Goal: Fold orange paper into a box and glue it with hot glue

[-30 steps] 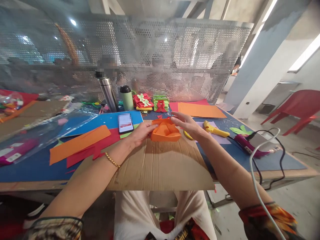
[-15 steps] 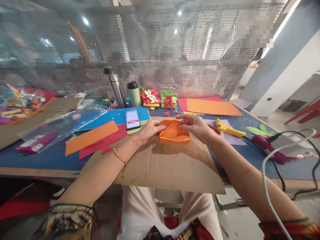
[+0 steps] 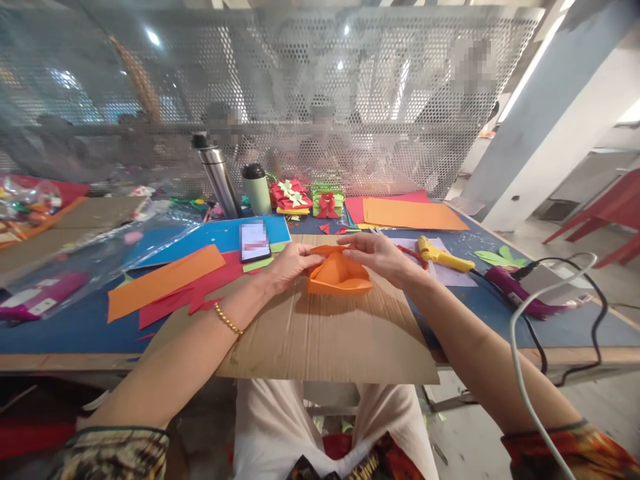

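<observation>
Orange paper form (image 3: 340,275) at frame centre, above cardboard (image 3: 320,340). Long axis left-right, wider edge toward frame bottom, peak toward top. Hands (image 3: 294,261) (image 3: 376,256) pinching both upper sides.

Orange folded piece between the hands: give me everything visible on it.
The orange folded piece looks like plain matte paper or thin card, shaped as a shallow, open-topped form. A low wall faces the wearer; inside, creased panels slope around a pointed fold. It's over the brown cardboard, casting a shadow; whether it rests there isn't clear. The left hand pinches its left corner; the right hand grips the far right rim.
</observation>
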A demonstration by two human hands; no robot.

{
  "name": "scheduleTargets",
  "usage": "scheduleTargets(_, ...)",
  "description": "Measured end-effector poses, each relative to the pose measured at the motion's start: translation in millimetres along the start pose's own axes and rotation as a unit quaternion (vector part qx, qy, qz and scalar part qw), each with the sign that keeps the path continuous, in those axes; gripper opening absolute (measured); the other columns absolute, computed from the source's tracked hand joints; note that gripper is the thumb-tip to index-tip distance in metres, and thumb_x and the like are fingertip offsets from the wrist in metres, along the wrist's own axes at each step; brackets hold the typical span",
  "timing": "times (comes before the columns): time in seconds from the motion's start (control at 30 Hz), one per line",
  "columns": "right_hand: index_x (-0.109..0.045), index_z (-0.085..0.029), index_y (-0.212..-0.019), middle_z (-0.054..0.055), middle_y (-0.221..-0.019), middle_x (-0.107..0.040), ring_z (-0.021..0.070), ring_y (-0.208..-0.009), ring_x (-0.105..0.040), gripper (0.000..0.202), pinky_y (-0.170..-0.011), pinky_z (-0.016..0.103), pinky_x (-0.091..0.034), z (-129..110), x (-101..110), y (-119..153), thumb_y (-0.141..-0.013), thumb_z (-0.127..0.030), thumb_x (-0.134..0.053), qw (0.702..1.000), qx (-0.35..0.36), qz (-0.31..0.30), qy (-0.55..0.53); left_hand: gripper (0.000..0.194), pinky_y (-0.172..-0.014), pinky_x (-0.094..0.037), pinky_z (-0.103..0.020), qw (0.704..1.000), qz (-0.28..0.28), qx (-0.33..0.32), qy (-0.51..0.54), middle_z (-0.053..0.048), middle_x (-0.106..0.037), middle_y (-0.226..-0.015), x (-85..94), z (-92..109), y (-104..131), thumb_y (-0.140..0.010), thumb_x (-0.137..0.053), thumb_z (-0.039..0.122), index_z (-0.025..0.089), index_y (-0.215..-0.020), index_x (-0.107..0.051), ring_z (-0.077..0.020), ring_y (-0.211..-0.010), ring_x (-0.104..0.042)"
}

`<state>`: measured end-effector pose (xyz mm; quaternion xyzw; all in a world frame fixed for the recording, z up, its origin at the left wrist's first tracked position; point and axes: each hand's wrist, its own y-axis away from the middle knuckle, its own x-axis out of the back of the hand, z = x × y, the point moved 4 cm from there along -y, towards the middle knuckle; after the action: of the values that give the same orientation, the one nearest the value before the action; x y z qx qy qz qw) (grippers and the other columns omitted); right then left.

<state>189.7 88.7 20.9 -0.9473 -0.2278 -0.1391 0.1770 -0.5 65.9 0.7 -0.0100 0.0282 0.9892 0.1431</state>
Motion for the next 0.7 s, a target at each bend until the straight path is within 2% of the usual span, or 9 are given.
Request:
scheduleTargets(0.17,-0.073,-0.017,-0.109,0.003,-0.085,-0.068,0.0151,-0.077,-0.063,0.041,-0.067,0.028,-0.05,-1.3,-3.7,2.4,-0.075,-0.04,-0.076,0.999,-0.034,-0.013,-0.034,0.027,-0.069,-0.048,-0.027,1.0,0.001,0.007,-0.016,-0.009,-0.078,-0.084,-4.9,-1.6,3.0,-0.067,-0.08,0.028,0.012,-0.089,-0.081,-0.0168,-0.075,-0.068)
scheduleTargets(0.3,-0.072,-0.017,-0.105,0.001,-0.078,-0.065,0.0139,-0.071,-0.06,0.042,-0.064,0.028,-0.047,-3.7,-7.5,3.1,-0.071,-0.042,-0.077,0.998,-0.043,-0.02,-0.044,0.025,-0.067,-0.047,-0.027,1.0,-0.006,0.01,-0.016,-0.009,-0.078,-0.085,-8.8,0.0,5.6,-0.066,-0.08,0.028,0.013,-0.085,-0.081,-0.0163,-0.074,-0.067)
scheduleTargets(0.5,-0.072,-0.017,-0.085,0.004,-0.08,-0.069,0.0149,-0.072,-0.061,0.029,-0.063,0.028,-0.045,-9.6,-11.8,5.1,-0.07,-0.042,-0.074,0.997,-0.052,-0.042,-0.04,0.024,-0.072,-0.048,-0.028,0.999,-0.03,0.008,-0.01,-0.007,-0.077,-0.078,-12.2,2.8,6.9,-0.063,-0.085,0.03,0.014,-0.08,-0.081,-0.0174,-0.076,-0.067)
scheduleTargets(0.7,-0.064,-0.018,-0.069,-0.002,-0.063,-0.055,0.0101,-0.059,-0.045,0.026,-0.053,0.025,-0.031,-13.6,-11.8,7.1,-0.072,-0.043,-0.068,0.998,-0.04,-0.041,0.02,0.027,-0.074,-0.049,-0.028,0.998,-0.057,0.015,-0.012,-0.008,-0.078,-0.083,-16.0,5.9,11.2,-0.065,-0.085,0.031,0.015,-0.086,-0.083,-0.0176,-0.078,-0.068)
